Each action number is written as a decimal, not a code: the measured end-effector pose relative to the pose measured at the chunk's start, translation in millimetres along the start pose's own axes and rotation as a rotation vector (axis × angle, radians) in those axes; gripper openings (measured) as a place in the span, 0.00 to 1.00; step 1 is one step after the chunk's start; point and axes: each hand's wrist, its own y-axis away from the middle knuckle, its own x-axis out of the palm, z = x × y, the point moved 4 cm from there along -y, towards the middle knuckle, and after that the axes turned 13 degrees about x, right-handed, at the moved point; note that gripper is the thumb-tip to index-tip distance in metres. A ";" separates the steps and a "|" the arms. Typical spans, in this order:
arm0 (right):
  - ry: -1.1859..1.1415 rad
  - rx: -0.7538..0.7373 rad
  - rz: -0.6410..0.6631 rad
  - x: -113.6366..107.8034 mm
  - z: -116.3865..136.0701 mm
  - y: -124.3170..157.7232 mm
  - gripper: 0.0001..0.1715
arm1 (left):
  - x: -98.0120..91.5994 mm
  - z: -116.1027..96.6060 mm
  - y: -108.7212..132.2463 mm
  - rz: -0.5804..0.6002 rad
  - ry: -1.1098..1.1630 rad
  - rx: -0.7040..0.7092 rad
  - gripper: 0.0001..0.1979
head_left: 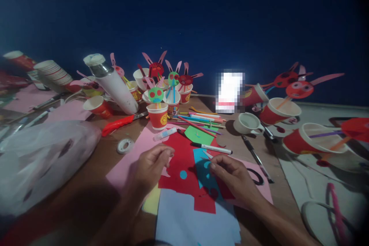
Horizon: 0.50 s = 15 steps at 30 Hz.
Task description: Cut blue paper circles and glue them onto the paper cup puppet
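My left hand [154,163] is held over pink and red paper, thumb and fingertips pressed together. Whatever it pinches, if anything, is too small to make out. To its right, my right hand [235,175] has thumb and forefinger closed at the blue paper [201,163], which has cut-out holes. I cannot tell what lies between those fingertips. A small blue paper disc [183,175] rests on the red paper [178,155] between my hands. Just beyond lie a black-and-white marker [211,148], a green paper piece [198,135] and a glue tube [165,134].
Red paper cups [158,117] with rabbit-faced paper figures stand at the back and right. A white mug [248,123], coloured sticks [204,117] and a bright pixelated screen [230,91] are near the middle. At left are a plastic bag [49,161], tape roll [125,146] and bottle [115,86].
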 end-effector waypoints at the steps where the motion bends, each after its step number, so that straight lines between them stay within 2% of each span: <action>1: 0.016 -0.005 -0.014 -1.4 -0.4 -0.5 0.14 | -6.4 1.0 -0.4 0.030 -0.097 0.047 0.12; 4: 0.117 -0.051 -0.032 -0.6 -1.0 -0.8 0.14 | -8.1 7.0 4.8 0.178 -0.338 0.132 0.10; 7: 0.309 -0.131 -0.060 3.7 -0.3 1.1 0.13 | 9.6 12.8 14.4 0.379 -0.560 0.205 0.08; 10: 0.414 -0.196 -0.066 7.9 0.2 4.0 0.12 | 24.2 13.1 20.0 0.464 -0.724 0.281 0.09; 15: 0.465 -0.255 -0.035 13.2 0.4 6.3 0.12 | 31.0 11.1 24.2 0.550 -0.774 0.339 0.04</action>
